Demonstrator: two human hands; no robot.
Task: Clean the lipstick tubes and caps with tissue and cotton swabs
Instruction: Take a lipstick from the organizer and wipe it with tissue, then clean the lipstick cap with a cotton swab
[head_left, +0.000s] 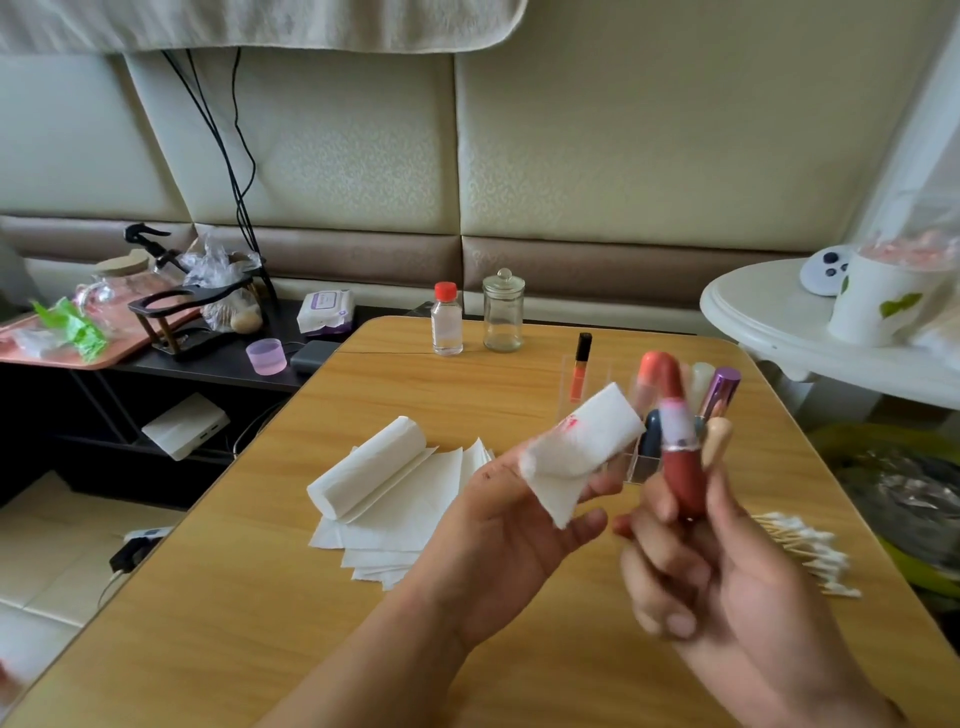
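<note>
A padded cream wall is standing behind the smooth wooden table (260, 597). The left hand (498, 525) is holding soft stained tissue (576, 441); at three o'clock, the right hand (711, 566) is gripping a glossy red lipstick tube (683, 478).

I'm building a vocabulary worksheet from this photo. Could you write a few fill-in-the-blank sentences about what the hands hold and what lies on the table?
1. The left hand holds a folded white tissue stained with ____ marks.
2. The right hand grips a reddish-brown lipstick tube that points ____.
3. The pile of white-tipped cotton swabs lies on the wooden table to the ____ of the right hand.
4. The small clear plastic bottle has a ____ cap.

Missing words: red; upward; right; red
</note>
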